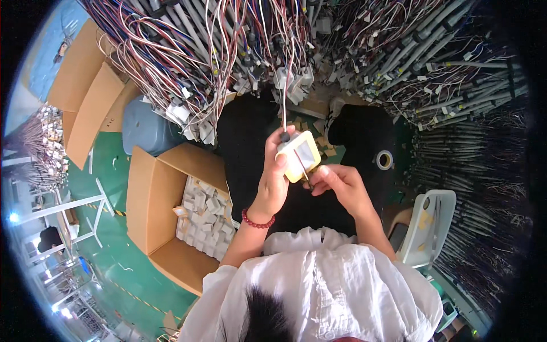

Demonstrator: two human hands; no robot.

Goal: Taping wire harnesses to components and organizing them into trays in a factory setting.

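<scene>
My left hand (276,176) is closed around a small white box (305,153) with a yellow rim, held up in front of my lap. Its open-looking face is turned toward me. A white and red cable (284,105) comes down from above and meets the box at a black fitting (285,137). A thin dark reddish wire (302,162) crosses the box's face and runs past its lower edge. My right hand (340,185) pinches the end of that wire close to the lower right corner. The fingertips partly hide the wire's end.
An open cardboard box (149,202) full of small white boxes (206,214) stands at my left. Dense bundles of cables (182,62) hang ahead and to the right. A tape roll (384,160) rests near my right leg, with a pale plastic bin (441,214) beyond and a blue-grey stool (145,128) at left.
</scene>
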